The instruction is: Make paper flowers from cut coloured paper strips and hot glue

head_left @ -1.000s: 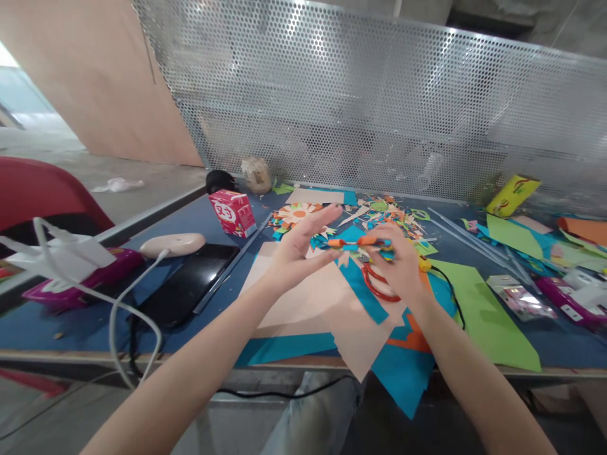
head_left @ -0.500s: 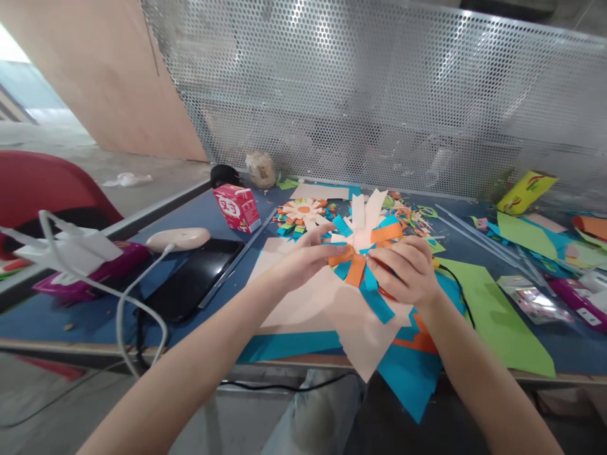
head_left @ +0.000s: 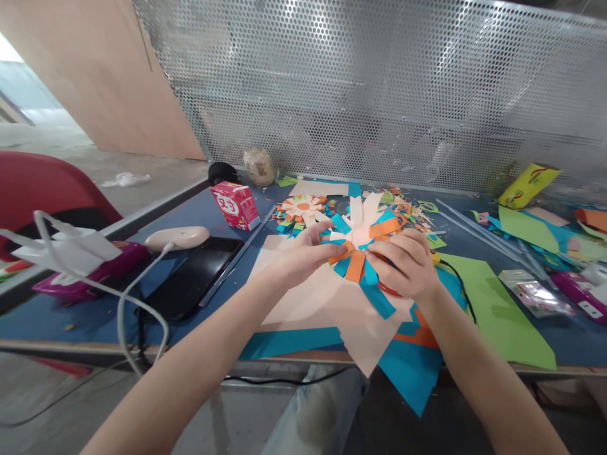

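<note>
Between my hands is a paper flower (head_left: 361, 237) with a pale peach centre and strips of blue, orange and peach paper round it. My left hand (head_left: 308, 253) grips its left side, thumb over an orange strip. On the right side my right hand (head_left: 405, 262) has its fingers curled on the flower's petals. Below it lie pale peach paper sheets (head_left: 294, 303) on top of blue paper (head_left: 412, 373). Behind my left hand rests another paper flower (head_left: 303, 207) with an orange centre. Part of something red shows under my right hand, too hidden to name.
A pink box (head_left: 236, 205), a black phone (head_left: 194, 278) and a white charger with cable (head_left: 71, 253) occupy the left. Green paper (head_left: 497, 309), clear sticks (head_left: 478, 230) and a yellow box (head_left: 528, 185) are on the right. Paper scraps (head_left: 412, 212) lie before the perforated metal panel (head_left: 370, 95).
Both hands stay on the paper flower, with only slight finger shifts. The flower sits almost where it was, and the view has tilted very slightly.
</note>
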`<state>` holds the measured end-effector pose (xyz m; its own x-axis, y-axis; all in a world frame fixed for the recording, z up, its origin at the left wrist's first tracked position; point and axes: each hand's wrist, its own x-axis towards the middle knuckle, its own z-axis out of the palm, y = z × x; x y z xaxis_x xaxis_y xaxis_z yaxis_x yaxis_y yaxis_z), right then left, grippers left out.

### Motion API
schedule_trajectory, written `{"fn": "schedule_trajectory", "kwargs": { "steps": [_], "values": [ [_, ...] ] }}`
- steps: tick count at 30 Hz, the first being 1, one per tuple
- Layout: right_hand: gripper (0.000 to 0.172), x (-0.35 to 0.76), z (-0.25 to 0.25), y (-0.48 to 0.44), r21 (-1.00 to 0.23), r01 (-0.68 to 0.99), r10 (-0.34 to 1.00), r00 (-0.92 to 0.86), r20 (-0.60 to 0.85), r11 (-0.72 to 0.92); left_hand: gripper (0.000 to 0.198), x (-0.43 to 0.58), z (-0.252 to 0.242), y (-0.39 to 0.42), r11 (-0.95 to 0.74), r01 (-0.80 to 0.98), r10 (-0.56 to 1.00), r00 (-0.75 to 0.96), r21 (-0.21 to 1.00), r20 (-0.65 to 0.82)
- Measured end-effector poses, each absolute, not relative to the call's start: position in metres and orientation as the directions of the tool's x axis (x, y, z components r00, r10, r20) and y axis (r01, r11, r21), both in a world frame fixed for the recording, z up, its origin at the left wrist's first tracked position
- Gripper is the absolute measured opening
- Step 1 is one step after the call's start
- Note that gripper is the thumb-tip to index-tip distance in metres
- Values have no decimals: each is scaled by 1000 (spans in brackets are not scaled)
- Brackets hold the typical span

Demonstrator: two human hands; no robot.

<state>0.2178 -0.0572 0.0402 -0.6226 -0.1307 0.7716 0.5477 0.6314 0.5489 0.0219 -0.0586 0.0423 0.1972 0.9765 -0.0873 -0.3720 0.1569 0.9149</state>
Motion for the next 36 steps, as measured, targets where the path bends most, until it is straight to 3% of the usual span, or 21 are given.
{"fn": "schedule_trajectory", "kwargs": {
  "steps": [12, 18, 28, 36],
  "values": [
    [17, 217, 42, -58, 546, 529, -123, -635, 762, 650, 61, 22, 44, -59, 166, -366, 982, 150, 916, -118],
    [13, 215, 45, -60, 580, 524, -144, -653, 744, 624, 72, 22, 41, -58, 170, -355, 980, 156, 919, -121],
    [15, 215, 42, -60, 553, 483, -107, -680, 725, 679, 51, 22, 41, -58, 110, -274, 974, 220, 955, -49],
    [13, 215, 44, -61, 634, 525, -140, -697, 704, 568, 46, 23, 44, -58, 156, -372, 985, 132, 915, -115]
  ]
}}
